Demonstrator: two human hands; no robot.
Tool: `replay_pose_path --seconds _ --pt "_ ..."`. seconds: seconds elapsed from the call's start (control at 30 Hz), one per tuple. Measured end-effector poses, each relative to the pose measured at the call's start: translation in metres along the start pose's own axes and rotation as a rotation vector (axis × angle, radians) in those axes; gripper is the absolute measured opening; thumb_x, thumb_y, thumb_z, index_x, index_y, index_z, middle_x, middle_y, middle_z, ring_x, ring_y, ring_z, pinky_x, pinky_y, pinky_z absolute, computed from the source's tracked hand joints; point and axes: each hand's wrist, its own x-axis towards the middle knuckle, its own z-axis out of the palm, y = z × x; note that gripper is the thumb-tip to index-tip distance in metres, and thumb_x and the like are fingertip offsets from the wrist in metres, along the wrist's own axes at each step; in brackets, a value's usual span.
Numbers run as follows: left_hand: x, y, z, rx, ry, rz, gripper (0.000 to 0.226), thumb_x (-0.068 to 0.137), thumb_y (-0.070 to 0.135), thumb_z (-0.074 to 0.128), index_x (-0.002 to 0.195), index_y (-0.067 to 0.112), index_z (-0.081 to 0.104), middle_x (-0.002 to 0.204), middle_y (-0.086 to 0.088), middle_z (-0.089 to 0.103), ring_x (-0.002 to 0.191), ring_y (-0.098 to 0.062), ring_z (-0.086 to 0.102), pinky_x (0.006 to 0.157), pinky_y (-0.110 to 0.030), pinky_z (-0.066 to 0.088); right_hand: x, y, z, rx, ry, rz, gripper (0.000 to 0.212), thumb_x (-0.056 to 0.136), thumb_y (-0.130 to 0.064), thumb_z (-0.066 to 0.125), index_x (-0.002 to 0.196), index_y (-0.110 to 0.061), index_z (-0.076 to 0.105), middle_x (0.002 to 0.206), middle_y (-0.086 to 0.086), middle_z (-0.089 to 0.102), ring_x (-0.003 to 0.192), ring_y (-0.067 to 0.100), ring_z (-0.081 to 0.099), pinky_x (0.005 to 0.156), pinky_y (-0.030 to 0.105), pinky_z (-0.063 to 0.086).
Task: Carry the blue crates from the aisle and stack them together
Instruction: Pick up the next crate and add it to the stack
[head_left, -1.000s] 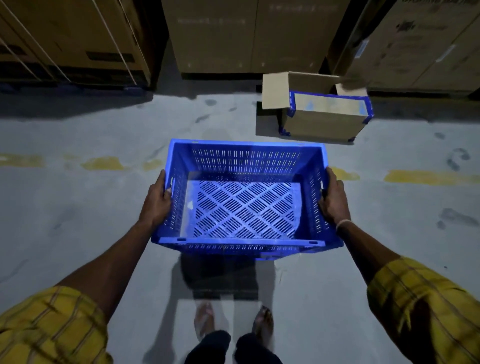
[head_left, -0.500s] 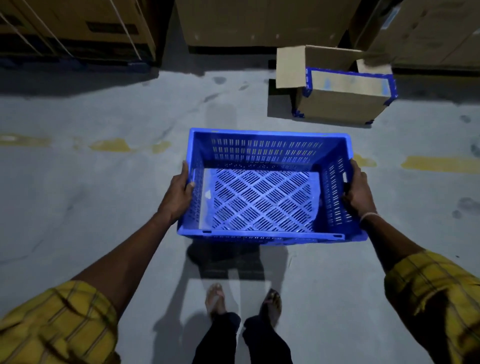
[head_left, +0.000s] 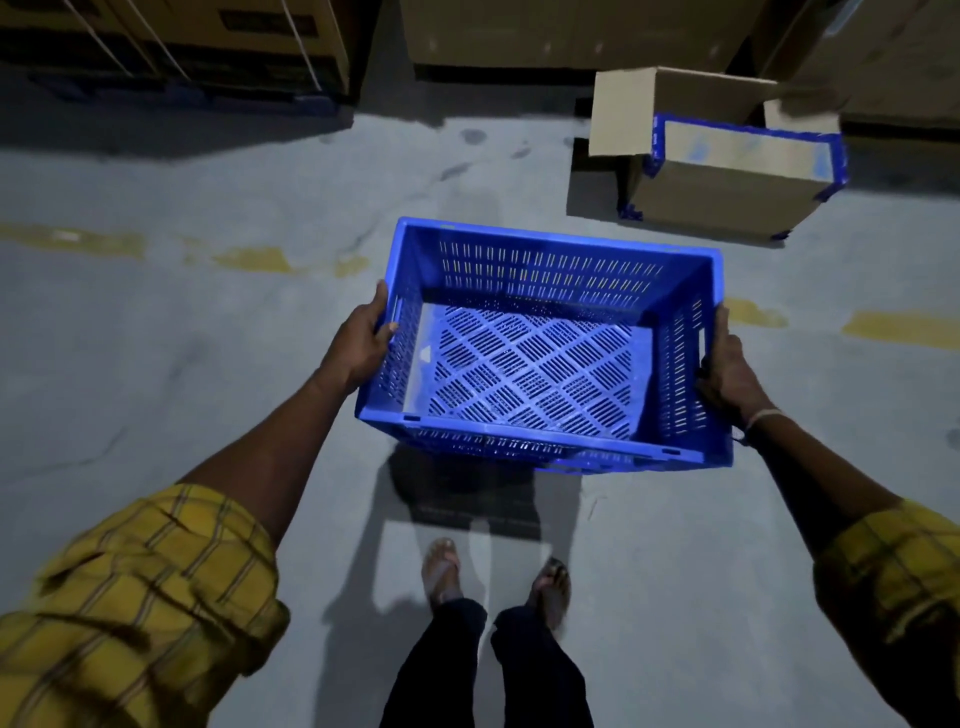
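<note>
fingers: left hand (head_left: 363, 340) thumb over the rim, rest curled under the left end of the crate (head_left: 545, 348); right hand (head_left: 727, 371) clamped on the right end.
crate: off the floor (head_left: 208, 364), level, empty, over the worn yellow line.
change: crate further right and further out from the body than a second ago; cardboard box (head_left: 727, 176) nearer the top right edge.
meaning: mid-carry, nothing stacked.
hidden: no other crates or stack in view; right fingertips behind the wall; dim, blurred sleeves.

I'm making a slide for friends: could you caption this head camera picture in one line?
Both hands, left hand and right hand, hold an empty blue crate above the floor, near a taped cardboard box.
</note>
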Motion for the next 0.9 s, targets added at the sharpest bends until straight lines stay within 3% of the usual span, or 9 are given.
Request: replay_pose_path --seconds 0.17,0.33,0.43,0.5,0.57,0.7,0.9 --pt "-0.002 -0.002 0.002 -0.014 0.000 -0.021 0.065 0.107 0.025 0.046 0.163 0.032 0.012 0.146 -0.016 0.052 0.122 -0.035 0.059 0.097 -0.046 0.051 -0.005 0.000 0.005 -0.020 -0.007 0.010 0.103 0.093 -0.007 0.060 0.155 -0.033 -0.019 0.141 0.029 0.032 0.113 0.052 0.053 0.094 0.057 0.047" --pt "0.002 -0.003 0.009 0.073 0.007 0.052 0.069 0.108 0.026 0.041 0.162 0.034 0.000 0.152 -0.013 0.049 0.123 -0.035 0.059 0.096 -0.045 0.050 -0.006 0.003 0.015 -0.026 0.096 0.060 0.106 0.090 -0.001 0.057 0.154 -0.044 -0.016 0.138 0.022 0.035 0.104 0.048 0.057 0.085 0.055 0.050" --pt "0.006 -0.007 0.019 0.209 0.002 0.052 0.077 0.106 0.025 0.044 0.162 0.028 -0.008 0.171 -0.007 0.008 0.145 -0.042 0.035 0.112 -0.055 0.037 -0.003 -0.001 0.016 -0.041 0.117 0.078 0.108 0.088 0.002 0.059 0.155 -0.043 -0.014 0.135 0.019 0.036 0.101 0.048 0.057 0.084 0.056 0.052" --pt "0.004 -0.004 0.025 0.296 -0.027 -0.005 0.084 0.105 0.024 0.048 0.161 0.020 -0.013 0.169 -0.002 -0.021 0.148 -0.045 0.023 0.111 -0.064 0.032 -0.006 -0.002 0.016 -0.076 0.110 0.081 0.103 0.089 -0.004 0.061 0.157 -0.036 -0.011 0.131 0.020 0.036 0.103 0.046 0.053 0.088 0.057 0.050" --pt "-0.001 -0.005 0.028 0.367 -0.017 0.077 0.086 0.104 0.030 0.050 0.160 0.011 -0.013 0.165 -0.002 -0.031 0.149 -0.041 0.019 0.105 -0.066 0.037 -0.015 0.000 0.020 -0.201 0.158 0.045 0.097 0.090 -0.014 0.062 0.160 -0.022 -0.005 0.131 0.023 0.037 0.101 0.047 0.048 0.084 0.056 0.049" --pt "-0.015 -0.020 0.034 0.490 0.033 0.262 0.083 0.104 0.041 0.044 0.161 0.008 -0.007 0.167 -0.007 -0.025 0.157 -0.032 0.001 0.111 -0.058 0.039 -0.031 0.011 0.038 -0.304 0.254 -0.008 0.094 0.086 -0.015 0.061 0.160 -0.017 0.001 0.127 0.022 0.038 0.089 0.045 0.046 0.067 0.054 0.050" --pt "-0.009 -0.020 0.038 0.492 0.142 0.300 0.086 0.100 0.039 0.050 0.161 0.005 0.000 0.170 -0.011 -0.006 0.157 -0.030 0.007 0.108 -0.049 0.040 -0.018 0.013 0.040 -0.299 0.285 -0.008 0.095 0.086 -0.016 0.060 0.159 -0.018 0.001 0.130 0.020 0.036 0.090 0.045 0.047 0.066 0.053 0.051"
